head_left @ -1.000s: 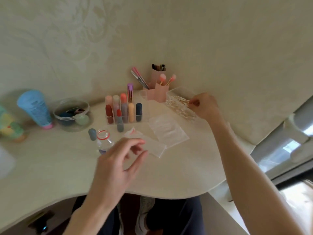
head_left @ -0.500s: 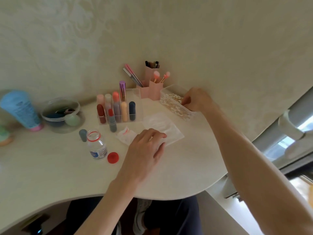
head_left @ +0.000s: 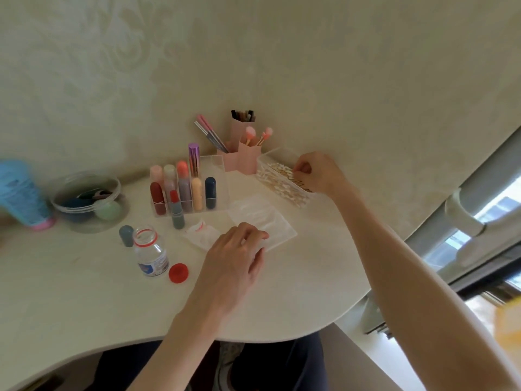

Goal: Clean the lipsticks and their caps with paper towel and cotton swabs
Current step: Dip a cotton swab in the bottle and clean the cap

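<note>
The right hand (head_left: 318, 173) reaches to the far right of the table (head_left: 84, 292), into the clear box (head_left: 303, 200) of cotton swabs (head_left: 277, 179). Its fingertips are bunched together on the swab stems, seemingly pinching one or a few out of the pile, though no single swab can be told apart. The box lies open-topped and lengthwise, so the swabs can be lifted out by their stems.

The left hand (head_left: 236, 255) rests in the middle of the table, fingers loosely bent and tips pressing on the near edge of the paper towel (head_left: 262, 218). It grips nothing. It probably pins the light sheet flat while the other arm reaches over it.

One open lipstick (head_left: 176, 210) stands upright just in front of the clear organizer (head_left: 217, 176), where the other lipsticks (head_left: 184, 187) sit capped in their slots. Standing it on its base keeps the bare red tip off the table. Its grey-blue cap (head_left: 126, 235) stands apart to the left, beside a small open bottle (head_left: 150, 252) whose red lid (head_left: 178, 273) lies just to the right. The bottle is likely left open so a swab can be wetted.

A crumpled tissue (head_left: 201, 232) with a red smear lies between the lipstick and the left hand, within easy reach. By the look of it, the cap is the next part to be swabbed.
</note>
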A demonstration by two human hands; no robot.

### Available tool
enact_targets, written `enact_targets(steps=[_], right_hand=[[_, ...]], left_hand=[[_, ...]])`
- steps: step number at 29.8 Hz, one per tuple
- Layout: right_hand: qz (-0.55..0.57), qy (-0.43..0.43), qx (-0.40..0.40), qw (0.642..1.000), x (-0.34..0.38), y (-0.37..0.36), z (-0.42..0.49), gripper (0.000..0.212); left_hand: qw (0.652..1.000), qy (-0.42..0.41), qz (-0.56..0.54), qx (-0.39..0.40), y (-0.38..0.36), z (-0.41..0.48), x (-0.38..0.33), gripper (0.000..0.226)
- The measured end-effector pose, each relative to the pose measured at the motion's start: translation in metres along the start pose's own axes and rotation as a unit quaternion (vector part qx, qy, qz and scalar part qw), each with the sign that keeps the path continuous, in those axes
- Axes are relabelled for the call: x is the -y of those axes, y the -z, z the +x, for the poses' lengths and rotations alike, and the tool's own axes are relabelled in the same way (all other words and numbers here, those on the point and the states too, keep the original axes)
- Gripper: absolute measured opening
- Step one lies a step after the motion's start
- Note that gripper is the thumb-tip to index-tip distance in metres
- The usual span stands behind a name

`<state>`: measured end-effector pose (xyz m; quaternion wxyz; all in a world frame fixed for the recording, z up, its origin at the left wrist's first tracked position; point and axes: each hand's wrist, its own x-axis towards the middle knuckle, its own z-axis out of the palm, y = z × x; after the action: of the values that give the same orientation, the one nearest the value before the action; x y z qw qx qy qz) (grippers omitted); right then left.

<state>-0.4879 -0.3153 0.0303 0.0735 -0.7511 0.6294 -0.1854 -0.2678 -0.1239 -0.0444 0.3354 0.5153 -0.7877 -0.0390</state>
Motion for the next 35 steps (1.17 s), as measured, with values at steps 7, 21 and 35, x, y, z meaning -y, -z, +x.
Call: enact_targets(steps=[7,21,35], right_hand=[[0.119,0.04,-0.058,0.99,0.017,-0.002,-0.011,0.017],[0.445,0.192,0.06,0.872,0.146,-0.035,-0.088,0.012],[0.613,0.139,0.093,0.772,0.199,-0.053,-0.109,0.014]], left_hand=[[0.999,0.014,-0.031,-0.014,0.002,0.0,-0.003,0.023],[0.99,0.065,-0.059,-0.11,0.072,-0.077,0.012,0.017],[0.942,0.282,-0.106,-0.147,0.094,-0.085,0.074,0.074]])
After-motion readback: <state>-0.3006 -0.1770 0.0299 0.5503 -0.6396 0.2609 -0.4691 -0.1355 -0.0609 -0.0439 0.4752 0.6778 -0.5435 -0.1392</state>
